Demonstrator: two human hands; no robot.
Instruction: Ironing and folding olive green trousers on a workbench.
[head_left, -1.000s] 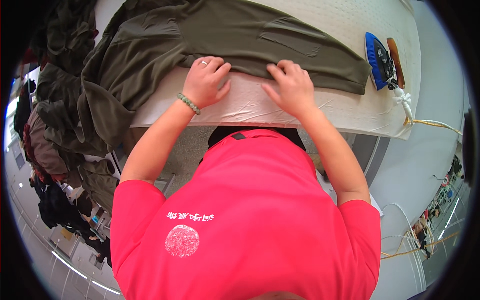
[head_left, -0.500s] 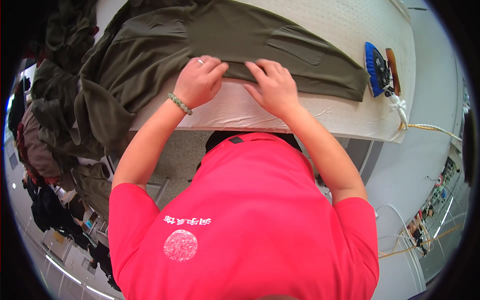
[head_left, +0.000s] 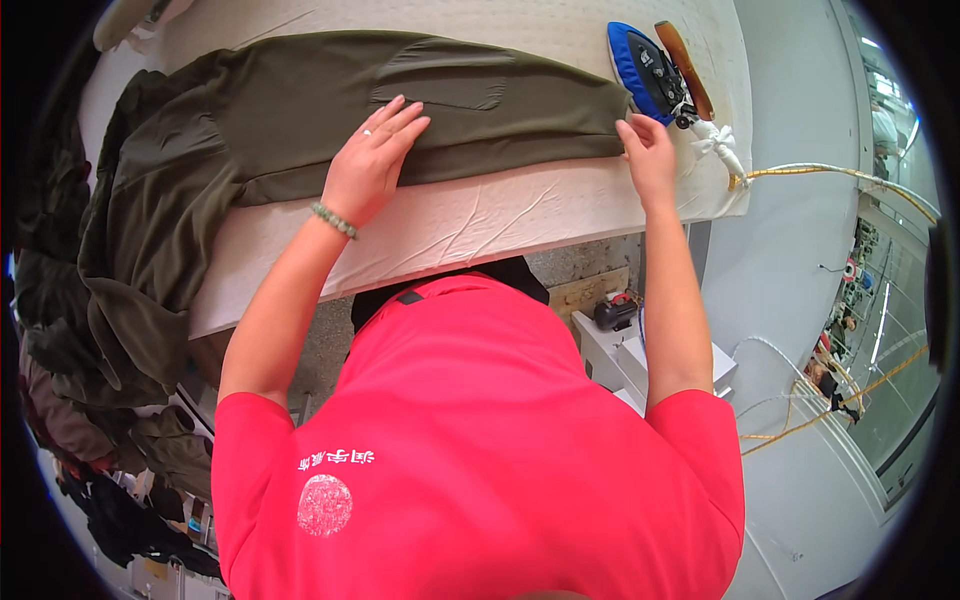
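An olive-green garment (head_left: 300, 100) lies on the pale padded ironing table (head_left: 450, 225), one tapering sleeve or leg stretched out flat to the right. A stitched patch of smoother fabric (head_left: 445, 75) shows on it. My left hand (head_left: 370, 165), with a bead bracelet and a ring, rests with fingers extended on the cloth just below the patch. At the narrow end of the garment, my right hand (head_left: 652, 155) has thumb and fingertips closed on the hem corner. Just beyond that hand is an iron (head_left: 650, 75) with a blue cover and a brown handle.
A white-wrapped joint and yellowish hose (head_left: 830, 170) run from the iron off the table's right side. The garment's bunched remainder (head_left: 140, 300) hangs over the left edge, near more dark clothes (head_left: 110, 515). Under the table sits a dark motor (head_left: 615, 312).
My hands have moved apart, the right one out to the narrow end's hem, the left flattening on the cloth. The view has shifted, so table, garment and iron appear further left.
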